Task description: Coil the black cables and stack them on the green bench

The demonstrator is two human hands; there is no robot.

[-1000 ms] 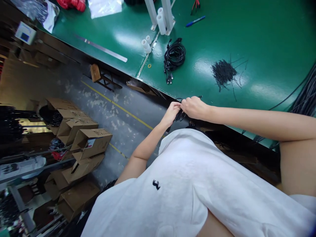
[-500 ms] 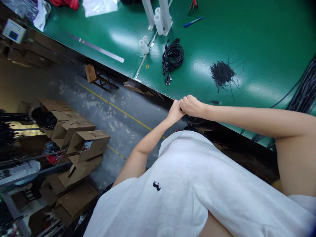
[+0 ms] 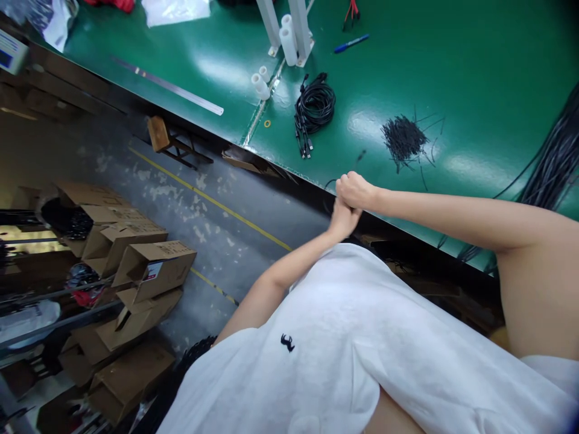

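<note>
- At mid-frame, the right hand [image 3: 356, 191] curls its fingers round a black cable [image 3: 360, 156], likely to steady it.
- The left hand [image 3: 344, 220] touches the right from below; its fingers' grip cannot be told.

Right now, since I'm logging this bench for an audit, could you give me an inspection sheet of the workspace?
Surface: green tabletop, glossy, with reflections.
Work items: black cable, mostly hidden at the right hand.
Clutter: blue pen, metal strip, pile of black strands.
Hands: right closed, touching the left hand; left's grip hidden.
Cables: coiled bundle on the tabletop; loose bunch far right.
Surroundings: cardboard boxes, wooden stool.
</note>
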